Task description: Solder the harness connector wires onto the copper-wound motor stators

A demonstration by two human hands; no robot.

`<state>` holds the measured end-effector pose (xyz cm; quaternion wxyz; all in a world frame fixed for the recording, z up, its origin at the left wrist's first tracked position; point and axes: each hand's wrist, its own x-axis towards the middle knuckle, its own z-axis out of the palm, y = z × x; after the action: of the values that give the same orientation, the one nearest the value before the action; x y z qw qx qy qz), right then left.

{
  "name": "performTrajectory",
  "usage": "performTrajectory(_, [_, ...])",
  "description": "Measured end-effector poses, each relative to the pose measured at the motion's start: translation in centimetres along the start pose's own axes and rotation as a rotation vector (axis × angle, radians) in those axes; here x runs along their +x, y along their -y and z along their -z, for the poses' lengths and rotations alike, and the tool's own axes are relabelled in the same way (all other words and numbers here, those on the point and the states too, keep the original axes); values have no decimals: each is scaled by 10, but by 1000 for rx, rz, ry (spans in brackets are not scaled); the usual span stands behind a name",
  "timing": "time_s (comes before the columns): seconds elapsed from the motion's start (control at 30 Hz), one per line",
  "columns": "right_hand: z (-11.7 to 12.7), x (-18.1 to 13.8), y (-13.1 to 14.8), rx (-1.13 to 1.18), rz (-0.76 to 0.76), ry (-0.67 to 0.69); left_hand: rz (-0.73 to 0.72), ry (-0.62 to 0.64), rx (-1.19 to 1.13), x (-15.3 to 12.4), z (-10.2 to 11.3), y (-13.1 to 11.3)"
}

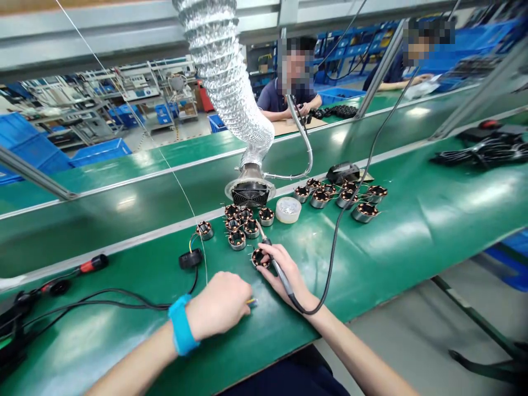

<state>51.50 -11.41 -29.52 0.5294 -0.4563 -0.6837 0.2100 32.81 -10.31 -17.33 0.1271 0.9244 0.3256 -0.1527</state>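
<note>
Stator [257, 257]: at the right fingertips, just near of the other stators [246, 228]; likely dense and stiff, its windings and thin leads delicate. Best taken by the metal outer wall.
Right hand [291, 275]: grip pinching the stator, with the iron also held along the fingers.
Iron [279, 270]: probably light, hot-tipped; hold the dark handle.
Left hand [223, 302]: grip curled around wires [252, 302], likely limp; take them by the insulation.
Surface [325, 269]: whether it bears the stator is unclear.

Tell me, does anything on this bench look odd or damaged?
One metal ring sits oddly alone at left beside a black cap with coloured wires; most other rings sit clustered. No spill or damage shows.
</note>
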Motion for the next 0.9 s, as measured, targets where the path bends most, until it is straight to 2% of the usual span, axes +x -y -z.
performTrajectory(0.13, [-3, 4, 3, 41, 36, 41, 91, -140, -332, -8, 16, 39])
performTrajectory(0.27, [-9, 10, 10, 31, 70, 95, 197, -310, -573, -9, 1, 57])
performTrajectory(0.43, [-19, 13, 27, 39, 59, 22, 303, -408, -666, -13, -24, 49])
performTrajectory(0.6, [-31, 14, 49, 120, -10, -80, 337, -466, -550, -15, -30, 29])
performTrajectory(0.77, [-37, 10, 53, 238, -87, -86, 311, -450, -490, -20, -29, 23])
performTrajectory(0.9, [-35, 5, 51, 293, -151, -66, 110, -284, -680, -27, -9, 47])
